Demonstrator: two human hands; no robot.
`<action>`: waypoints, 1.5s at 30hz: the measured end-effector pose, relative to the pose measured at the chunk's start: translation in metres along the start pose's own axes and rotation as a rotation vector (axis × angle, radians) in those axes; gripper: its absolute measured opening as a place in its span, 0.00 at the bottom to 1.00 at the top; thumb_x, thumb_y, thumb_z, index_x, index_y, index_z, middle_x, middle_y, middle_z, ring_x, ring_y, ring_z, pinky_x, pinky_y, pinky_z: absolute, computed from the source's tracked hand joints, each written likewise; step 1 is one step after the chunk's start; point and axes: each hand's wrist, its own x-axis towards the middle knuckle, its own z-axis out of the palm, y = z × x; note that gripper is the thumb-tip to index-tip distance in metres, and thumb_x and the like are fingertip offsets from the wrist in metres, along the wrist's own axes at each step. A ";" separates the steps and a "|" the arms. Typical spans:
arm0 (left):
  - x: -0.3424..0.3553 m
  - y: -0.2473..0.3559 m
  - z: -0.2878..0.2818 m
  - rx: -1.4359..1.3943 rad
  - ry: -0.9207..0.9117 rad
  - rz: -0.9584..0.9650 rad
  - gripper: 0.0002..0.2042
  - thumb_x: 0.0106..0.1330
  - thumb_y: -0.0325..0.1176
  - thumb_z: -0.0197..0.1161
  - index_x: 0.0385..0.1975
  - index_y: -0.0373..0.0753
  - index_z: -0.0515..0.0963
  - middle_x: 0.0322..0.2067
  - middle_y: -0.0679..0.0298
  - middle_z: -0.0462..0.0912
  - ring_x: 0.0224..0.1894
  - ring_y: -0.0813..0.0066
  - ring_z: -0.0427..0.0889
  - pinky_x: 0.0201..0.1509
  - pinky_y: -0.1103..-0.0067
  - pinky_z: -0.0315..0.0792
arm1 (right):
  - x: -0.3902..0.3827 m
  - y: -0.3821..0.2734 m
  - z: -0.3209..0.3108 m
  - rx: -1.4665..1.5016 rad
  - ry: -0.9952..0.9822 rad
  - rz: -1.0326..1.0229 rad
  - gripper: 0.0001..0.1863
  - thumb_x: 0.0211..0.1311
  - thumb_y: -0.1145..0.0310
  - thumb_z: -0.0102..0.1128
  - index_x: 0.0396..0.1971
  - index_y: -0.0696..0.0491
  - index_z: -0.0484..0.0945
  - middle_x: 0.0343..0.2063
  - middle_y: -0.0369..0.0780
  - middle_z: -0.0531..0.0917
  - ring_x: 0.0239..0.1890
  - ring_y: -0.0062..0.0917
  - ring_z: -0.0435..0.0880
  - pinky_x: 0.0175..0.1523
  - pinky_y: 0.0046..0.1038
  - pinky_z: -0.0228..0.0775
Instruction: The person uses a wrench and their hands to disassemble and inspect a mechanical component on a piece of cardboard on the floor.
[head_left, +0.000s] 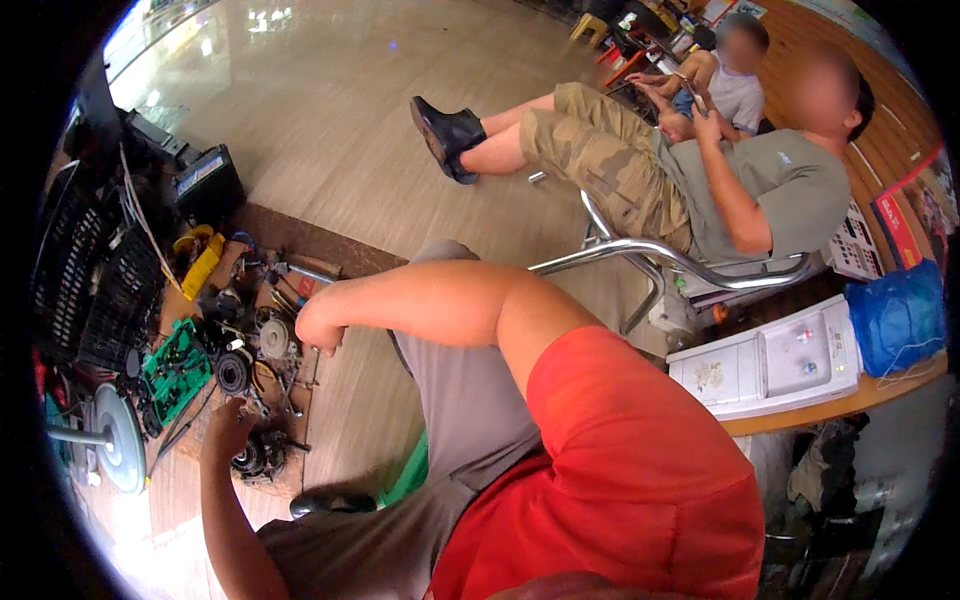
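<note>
My right hand (318, 327) hangs over the work board, its fingers curled downward. Whatever it may hold is hidden by the hand. Just beside it lies a round pale metal part (275, 338). My left hand (229, 424) is in shadow, low at the board's near side, with bent fingers; I cannot make out what is in them. Close to that hand sits a dark round machine part (258, 458). A black ring-shaped part (233, 372) lies a little farther off, among small metal pieces and hand tools.
A green tool case (176, 372), yellow part (203, 262), black crates (112, 300) and a black battery (208, 184) stand around the board. A round grey disc (120, 438) is at far left. Two people sit at the right, one on a metal-framed chair (655, 250).
</note>
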 end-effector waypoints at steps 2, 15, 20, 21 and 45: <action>-0.001 0.001 -0.001 -0.004 -0.025 -0.023 0.19 0.55 0.33 0.60 0.46 0.31 0.74 0.39 0.42 0.79 0.44 0.48 0.78 0.47 0.65 0.72 | -0.006 -0.003 -0.003 -0.019 0.012 -0.006 0.18 0.54 0.60 0.61 0.39 0.58 0.80 0.36 0.45 0.83 0.40 0.40 0.80 0.44 0.40 0.72; 0.002 0.010 -0.004 0.059 -0.068 -0.090 0.20 0.55 0.33 0.61 0.48 0.34 0.74 0.41 0.43 0.78 0.46 0.49 0.78 0.48 0.65 0.72 | 0.003 0.004 0.005 0.029 0.021 -0.007 0.18 0.51 0.60 0.63 0.38 0.58 0.81 0.35 0.46 0.83 0.38 0.41 0.80 0.43 0.40 0.72; -0.001 0.011 -0.007 0.027 -0.030 -0.072 0.20 0.54 0.33 0.62 0.47 0.31 0.74 0.40 0.43 0.79 0.45 0.49 0.78 0.48 0.65 0.72 | 0.019 0.010 0.010 0.050 0.016 -0.012 0.18 0.51 0.60 0.63 0.36 0.58 0.81 0.34 0.47 0.82 0.37 0.41 0.80 0.42 0.41 0.72; 0.000 0.010 -0.006 0.020 0.006 -0.060 0.20 0.54 0.33 0.62 0.47 0.31 0.74 0.40 0.44 0.79 0.45 0.49 0.78 0.48 0.65 0.72 | 0.014 0.008 0.006 0.039 0.057 -0.031 0.18 0.51 0.59 0.63 0.36 0.58 0.81 0.34 0.47 0.82 0.37 0.41 0.80 0.42 0.41 0.72; 0.029 0.010 -0.004 -0.044 -0.004 0.062 0.19 0.53 0.30 0.62 0.45 0.31 0.73 0.42 0.45 0.78 0.47 0.49 0.76 0.52 0.66 0.69 | -0.013 0.012 0.012 0.062 -0.081 0.054 0.17 0.54 0.57 0.62 0.35 0.56 0.83 0.36 0.42 0.83 0.39 0.35 0.81 0.43 0.39 0.72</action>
